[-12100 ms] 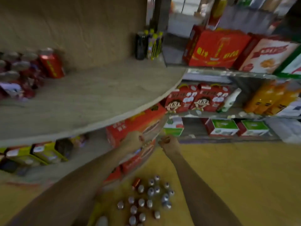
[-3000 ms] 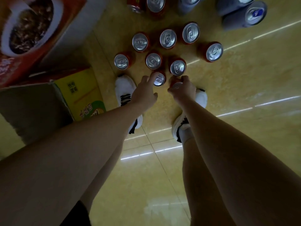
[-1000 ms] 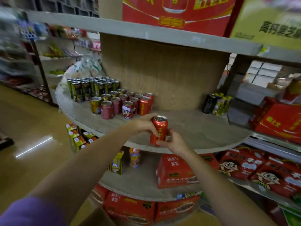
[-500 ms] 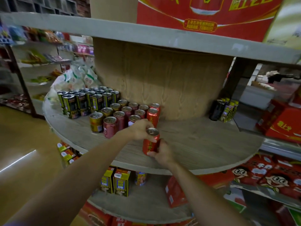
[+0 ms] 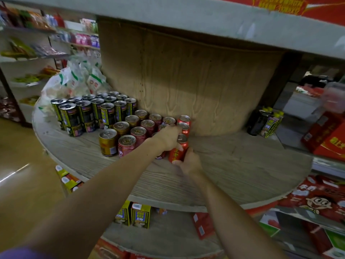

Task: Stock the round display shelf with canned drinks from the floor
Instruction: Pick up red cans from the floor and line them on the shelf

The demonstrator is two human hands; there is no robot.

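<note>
— What has changed in the last second?

— The red can [image 5: 177,150] was up in front of the round shelf [image 5: 242,174]. Now it is well in over the boards, low down, just in front of two matching red cans [image 5: 184,122] that stand against the wooden core [image 5: 186,81]. It leans a little. I cannot tell whether its base touches the shelf yet.

— And the grip?

— Both hands have it. The left hand [image 5: 168,138] curls over its top and upper side. The right hand [image 5: 189,162] wraps the lower part from the front. Neither grip is loosening.

— So what does that mean for the job?

— I judge this can is all but placed: stand it straight, let go, and it becomes the third in that red file. The right side of the shelf has lots of bare board, so plenty of stocking remains.

— Count what stands there.

— Three bright red cans with the held one. Four gold cans [image 5: 108,140] run in a slanting line. Beside them are darker red cans [image 5: 127,144]; five tops show plainly, and the left hand hides at least one more. Further left is a block of black cans [image 5: 84,113], about thirteen tops, seemingly stacked two high. One dark pack of bottles [image 5: 265,122] sits alone at the right, well apart. Two yellow cartons [image 5: 141,215] show on the tier below.
</note>
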